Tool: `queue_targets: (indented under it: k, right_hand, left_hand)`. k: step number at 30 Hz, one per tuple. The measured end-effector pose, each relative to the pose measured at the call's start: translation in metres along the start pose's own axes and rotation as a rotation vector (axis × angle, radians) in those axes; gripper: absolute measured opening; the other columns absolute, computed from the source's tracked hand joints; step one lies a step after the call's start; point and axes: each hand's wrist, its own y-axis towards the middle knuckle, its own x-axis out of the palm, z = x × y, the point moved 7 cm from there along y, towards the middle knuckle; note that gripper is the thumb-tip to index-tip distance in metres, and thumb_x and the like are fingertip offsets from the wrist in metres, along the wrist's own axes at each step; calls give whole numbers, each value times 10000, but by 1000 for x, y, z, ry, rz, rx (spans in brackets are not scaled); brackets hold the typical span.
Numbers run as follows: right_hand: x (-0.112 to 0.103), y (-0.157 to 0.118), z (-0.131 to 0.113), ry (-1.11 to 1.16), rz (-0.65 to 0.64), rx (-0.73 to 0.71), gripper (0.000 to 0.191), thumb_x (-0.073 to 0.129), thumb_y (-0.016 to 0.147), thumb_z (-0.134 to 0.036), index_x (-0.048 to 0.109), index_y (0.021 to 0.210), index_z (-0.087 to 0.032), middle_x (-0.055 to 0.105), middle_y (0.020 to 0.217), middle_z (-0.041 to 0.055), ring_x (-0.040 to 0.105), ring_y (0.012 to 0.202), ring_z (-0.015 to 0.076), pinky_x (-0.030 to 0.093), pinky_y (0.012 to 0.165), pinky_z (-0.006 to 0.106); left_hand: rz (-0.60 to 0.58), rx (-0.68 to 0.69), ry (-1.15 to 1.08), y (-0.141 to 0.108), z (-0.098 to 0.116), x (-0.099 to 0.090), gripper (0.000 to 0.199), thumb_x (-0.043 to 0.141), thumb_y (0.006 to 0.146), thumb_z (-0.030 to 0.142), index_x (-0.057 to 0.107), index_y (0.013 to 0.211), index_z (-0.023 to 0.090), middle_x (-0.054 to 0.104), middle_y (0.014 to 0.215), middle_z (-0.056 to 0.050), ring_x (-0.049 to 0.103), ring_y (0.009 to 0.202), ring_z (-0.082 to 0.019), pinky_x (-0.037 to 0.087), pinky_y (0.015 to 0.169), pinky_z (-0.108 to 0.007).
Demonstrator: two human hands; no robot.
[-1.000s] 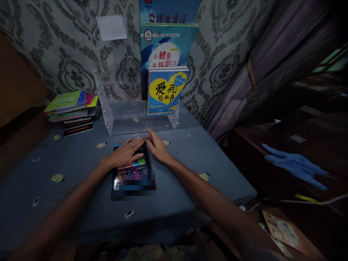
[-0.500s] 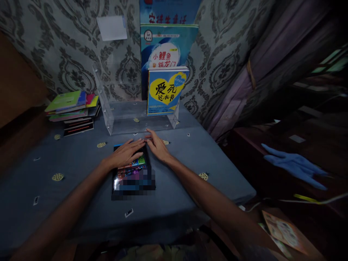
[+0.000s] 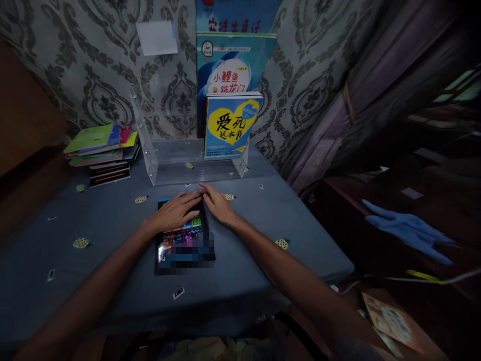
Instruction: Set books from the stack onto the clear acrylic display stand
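A dark, glossy book with colourful pictures (image 3: 183, 241) lies flat on the table; part of its lower cover is blurred into blocks. My left hand (image 3: 173, 212) rests palm down across its upper half, fingers stretched out. At the book's upper right corner is my right hand (image 3: 218, 205), with its fingers extended and their tips close to or touching my left fingertips. Whether the right fingers press on the cover or just its edge I cannot tell. Beyond both hands stands a clear acrylic book rack (image 3: 176, 174), holding a blue book with a yellow heart (image 3: 229, 128) at its right side.
Taller picture books (image 3: 233, 60) stand behind the blue one against patterned wallpaper. A stack of thin books (image 3: 101, 148) sits at the table's back left. Right of the grey patterned tablecloth (image 3: 300, 215) are a blue glove (image 3: 409, 228) and a purple curtain (image 3: 319, 135).
My right fingers have come down slightly and drawn closer to my left fingertips. My left hand and the book have hardly moved; the view has shifted a little.
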Motion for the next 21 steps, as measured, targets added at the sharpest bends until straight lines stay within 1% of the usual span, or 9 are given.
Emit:
queue_targets:
  k: [4,8,13,18,21]
  right_hand:
    - [2,0,2,-10,-9,4,485,374,984,-193,452,1461,-222,683,1269,89,629,1172,231,482,1046,458]
    - [4,0,3,-15,-29,5,456,373,988,-202,484,1430,-180,684,1254,108,618,1177,234,470,1057,462]
    - [6,1,3,-33,-35,-2,420,365,1000,-205,528,1387,-190,687,1239,100,617,1157,225,473,1046,451]
    - [6,1,3,-60,-36,-26,402,368,1004,-194,551,1362,-186,687,1237,99,612,1159,221,470,1047,440]
    - [7,1,2,-82,-39,-37,393,374,1001,-182,567,1344,-189,688,1237,95,612,1156,221,472,1043,435]
  left_hand:
    - [4,3,4,0,-1,1,585,246,1057,525,345,1558,240,351,1624,-51,324,1500,-216,185,1254,-452]
    - [-7,5,7,0,1,0,576,234,1064,499,385,1539,210,385,1604,-65,336,1494,-203,173,1257,-452]
    - [8,17,5,0,3,-1,549,237,1067,482,423,1520,234,446,1568,-61,380,1471,-196,180,1252,-461]
    - [11,19,12,-1,2,0,551,241,1065,487,428,1517,236,456,1560,-64,388,1467,-199,185,1249,-474]
    - [14,19,18,-2,3,-1,557,244,1063,495,447,1506,226,467,1551,-68,394,1464,-196,190,1251,-461]
